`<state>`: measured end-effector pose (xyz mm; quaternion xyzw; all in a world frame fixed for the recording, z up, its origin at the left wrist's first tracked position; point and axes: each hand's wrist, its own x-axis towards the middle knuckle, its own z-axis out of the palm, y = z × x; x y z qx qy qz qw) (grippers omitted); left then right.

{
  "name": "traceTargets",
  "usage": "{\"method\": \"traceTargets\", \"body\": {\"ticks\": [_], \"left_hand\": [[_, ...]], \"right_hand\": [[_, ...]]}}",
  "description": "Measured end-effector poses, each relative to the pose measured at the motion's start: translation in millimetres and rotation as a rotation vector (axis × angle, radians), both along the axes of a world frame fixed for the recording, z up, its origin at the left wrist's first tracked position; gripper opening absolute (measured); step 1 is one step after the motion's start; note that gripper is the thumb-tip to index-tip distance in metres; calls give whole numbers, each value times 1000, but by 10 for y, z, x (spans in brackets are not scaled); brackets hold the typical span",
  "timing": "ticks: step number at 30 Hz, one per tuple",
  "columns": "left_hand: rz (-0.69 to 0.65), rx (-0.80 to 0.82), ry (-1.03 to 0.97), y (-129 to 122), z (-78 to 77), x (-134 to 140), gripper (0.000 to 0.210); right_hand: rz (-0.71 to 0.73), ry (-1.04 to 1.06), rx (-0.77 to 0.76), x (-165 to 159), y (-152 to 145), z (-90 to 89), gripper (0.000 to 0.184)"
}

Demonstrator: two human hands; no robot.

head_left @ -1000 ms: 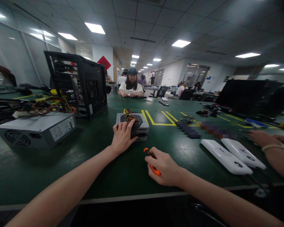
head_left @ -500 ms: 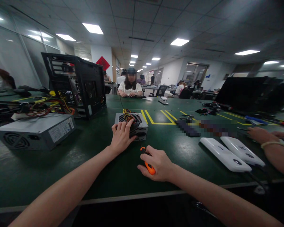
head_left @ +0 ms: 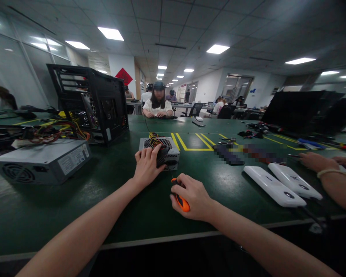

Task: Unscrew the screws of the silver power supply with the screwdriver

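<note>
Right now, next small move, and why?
Probably ease the screwdriver tip square to the power supply: the right hand aims it there, the left hand rests on the supply, and tip contact can't be made out.

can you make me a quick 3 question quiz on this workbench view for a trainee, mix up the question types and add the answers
1. True or false: the right hand holds an orange-and-black tool.

2. Multiple choice: where is the left hand?
A) On the black computer case
B) At the small perforated metal box
C) On the red diamond-shaped sign

3. Fill in the number: ____ white devices lie side by side on the green table, to the right of the right hand.

Key: 1. True. 2. B. 3. Two.
</note>
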<state>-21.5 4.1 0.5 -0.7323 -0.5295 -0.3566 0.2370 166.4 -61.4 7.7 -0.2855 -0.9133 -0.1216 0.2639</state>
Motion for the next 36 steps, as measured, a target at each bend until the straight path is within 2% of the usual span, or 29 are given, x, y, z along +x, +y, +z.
{"method": "traceTargets", "body": {"ticks": [4, 6, 12, 18, 21, 25, 30, 32, 36], "left_hand": [[-11, -2, 4, -5, 3, -9, 69], [-17, -5, 3, -8, 4, -13, 68], [-19, -3, 7, -8, 1, -21, 69], [-21, 0, 13, -9, -7, -27, 70], [-13, 5, 9, -11, -7, -30, 70], [-16, 9, 10, -9, -4, -33, 69], [-23, 11, -7, -1, -2, -29, 70], [-27, 15, -10, -2, -1, -25, 69], [-27, 27, -29, -6, 2, -17, 71]], "right_hand": [[-49, 102, -144, -23, -7, -15, 28], [-40, 101, -175, -24, -10, -32, 22], [-9, -49, -143, -9, -32, 5, 10], [60, -51, -190, -15, -19, 12, 33], [51, -5, -191, -3, -18, -20, 25], [36, 68, -236, 29, -41, -23, 27], [43, -54, -200, 38, -53, 28, 10], [47, -68, -181, 21, -46, 35, 14], [0, -26, -156, -25, -37, 16, 35]]}}
